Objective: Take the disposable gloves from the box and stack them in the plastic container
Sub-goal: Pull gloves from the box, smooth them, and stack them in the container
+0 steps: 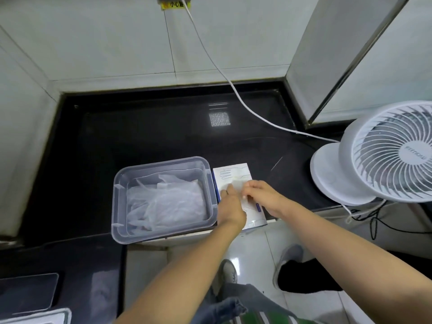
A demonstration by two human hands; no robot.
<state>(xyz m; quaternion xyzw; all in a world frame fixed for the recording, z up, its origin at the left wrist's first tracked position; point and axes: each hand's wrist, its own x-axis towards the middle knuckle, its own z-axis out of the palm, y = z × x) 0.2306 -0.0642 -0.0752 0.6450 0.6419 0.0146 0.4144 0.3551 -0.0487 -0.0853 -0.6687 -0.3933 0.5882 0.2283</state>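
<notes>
Black counter (163, 127): glossy, set into a tiled corner. White fan (385, 155) stands on its right end, with a white cable (233, 90) running from the wall across the counter to the fan's base.

Plastic container (118, 206): clear, rectangular, lid off, at the counter's front edge, with its near corner slightly overhanging. Inside lies a loose stack of gloves (168, 202), thin and translucent, covering most of the floor.

Box (233, 171): white, flat, lying just beside the container's right wall, touching or nearly so. Printed hand outline visible on its top face.

Left hand (230, 206): over the near half of the box, fingers pointed down onto its top. Cannot tell whether they only press or pinch something.

Right hand (261, 192): over the box's middle, fingers curled in, thumb and fingertips closed narrowly on a glove (238, 184), a pale thin sheet rising from the box between the two hands
</notes>
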